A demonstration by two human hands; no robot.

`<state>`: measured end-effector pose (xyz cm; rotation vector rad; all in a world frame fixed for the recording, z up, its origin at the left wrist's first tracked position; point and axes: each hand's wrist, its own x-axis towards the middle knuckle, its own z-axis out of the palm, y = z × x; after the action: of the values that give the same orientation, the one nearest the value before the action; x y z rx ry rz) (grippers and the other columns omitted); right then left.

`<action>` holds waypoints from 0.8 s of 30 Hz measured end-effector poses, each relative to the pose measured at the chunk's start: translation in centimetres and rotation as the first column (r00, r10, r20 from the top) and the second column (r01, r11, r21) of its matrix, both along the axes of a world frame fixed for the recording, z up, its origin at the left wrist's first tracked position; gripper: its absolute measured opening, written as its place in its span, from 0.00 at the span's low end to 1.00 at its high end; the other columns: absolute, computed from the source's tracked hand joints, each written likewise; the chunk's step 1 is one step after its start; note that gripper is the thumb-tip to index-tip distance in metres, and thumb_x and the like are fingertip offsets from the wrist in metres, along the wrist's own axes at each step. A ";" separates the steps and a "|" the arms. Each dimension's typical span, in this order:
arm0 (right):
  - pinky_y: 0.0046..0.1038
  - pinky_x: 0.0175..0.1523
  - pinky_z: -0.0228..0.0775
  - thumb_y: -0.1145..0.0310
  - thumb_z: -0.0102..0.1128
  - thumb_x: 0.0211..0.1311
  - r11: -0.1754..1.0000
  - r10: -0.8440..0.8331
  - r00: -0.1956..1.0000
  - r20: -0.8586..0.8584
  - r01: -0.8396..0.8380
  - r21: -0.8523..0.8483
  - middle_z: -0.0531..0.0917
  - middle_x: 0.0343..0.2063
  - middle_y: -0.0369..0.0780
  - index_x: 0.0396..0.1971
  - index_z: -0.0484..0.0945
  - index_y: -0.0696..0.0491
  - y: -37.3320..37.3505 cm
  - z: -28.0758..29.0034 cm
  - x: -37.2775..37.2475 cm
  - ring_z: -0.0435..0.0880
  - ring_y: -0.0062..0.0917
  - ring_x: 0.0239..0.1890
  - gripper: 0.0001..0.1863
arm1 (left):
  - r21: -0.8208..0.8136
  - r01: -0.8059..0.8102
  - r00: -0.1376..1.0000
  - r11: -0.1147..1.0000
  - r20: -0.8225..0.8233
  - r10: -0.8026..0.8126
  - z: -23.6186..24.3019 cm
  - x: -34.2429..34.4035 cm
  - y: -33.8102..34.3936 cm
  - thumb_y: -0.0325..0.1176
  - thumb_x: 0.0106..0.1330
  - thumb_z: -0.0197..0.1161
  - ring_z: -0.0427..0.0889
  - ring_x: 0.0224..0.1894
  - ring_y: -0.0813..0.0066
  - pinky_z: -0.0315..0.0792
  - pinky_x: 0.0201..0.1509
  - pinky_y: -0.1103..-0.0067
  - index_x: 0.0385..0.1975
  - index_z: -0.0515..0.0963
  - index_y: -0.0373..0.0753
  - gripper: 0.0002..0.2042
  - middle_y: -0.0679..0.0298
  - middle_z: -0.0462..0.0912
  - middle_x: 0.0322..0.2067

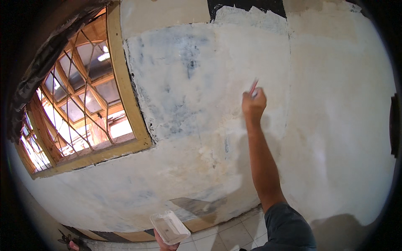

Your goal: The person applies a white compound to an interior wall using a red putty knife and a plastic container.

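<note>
The right hand (pixel 255 103) closes around a slim pinkish tool (pixel 253 86) near the right edge of the pale patch (pixel 259 50) on the wall (pixel 339 104); the left hand (pixel 166 245) grasps a white plastic tray (pixel 180 224).

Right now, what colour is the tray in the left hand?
The tray is white, clearest in the head view.
</note>
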<state>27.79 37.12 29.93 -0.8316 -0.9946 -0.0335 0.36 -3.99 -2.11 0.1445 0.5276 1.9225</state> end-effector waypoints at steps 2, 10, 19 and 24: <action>0.44 0.43 0.73 0.66 0.60 0.50 0.978 0.068 0.996 -0.049 -0.076 -0.193 0.83 0.31 0.51 0.30 0.74 0.58 2.6 3.9 1.6 0.82 0.50 0.37 0.12 | 0.019 -0.029 0.999 0.999 0.040 0.028 -0.3 -0.4 -0.3 0.60 0.70 0.41 0.81 0.53 0.49 0.78 0.50 0.48 0.64 0.68 0.47 0.30 0.60 0.78 0.56; 0.43 0.55 0.72 0.67 0.58 0.50 0.972 0.194 0.961 0.194 -0.216 0.096 0.84 0.44 0.52 0.46 0.79 0.55 -1.6 19.6 -4.6 0.82 0.48 0.50 0.21 | 0.086 -0.018 0.996 0.996 0.092 0.010 -1.5 -2.8 -2.2 0.62 0.70 0.40 0.80 0.54 0.47 0.76 0.52 0.44 0.64 0.68 0.50 0.31 0.59 0.79 0.56; 0.40 0.44 0.73 0.64 0.64 0.49 0.979 0.108 0.912 0.396 -0.167 0.118 0.83 0.32 0.53 0.32 0.77 0.60 -1.0 19.7 2.9 0.83 0.47 0.38 0.15 | 0.057 -0.096 0.994 0.994 0.056 0.093 -1.9 -2.9 -2.8 0.65 0.69 0.40 0.80 0.55 0.48 0.75 0.53 0.44 0.64 0.69 0.50 0.32 0.60 0.78 0.57; 0.41 0.45 0.74 0.64 0.62 0.50 0.970 0.238 0.888 0.393 -0.236 -0.054 0.83 0.33 0.56 0.35 0.77 0.59 0.0 14.8 1.6 0.83 0.49 0.39 0.15 | 0.083 -0.136 0.991 0.987 -0.004 0.137 -0.7 -2.5 -2.7 0.61 0.71 0.40 0.81 0.53 0.50 0.78 0.51 0.48 0.63 0.69 0.49 0.30 0.59 0.79 0.56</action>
<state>29.34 37.15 44.76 -0.7145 -1.4777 0.0110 -2.14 -6.72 -2.78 0.1753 0.4750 2.0797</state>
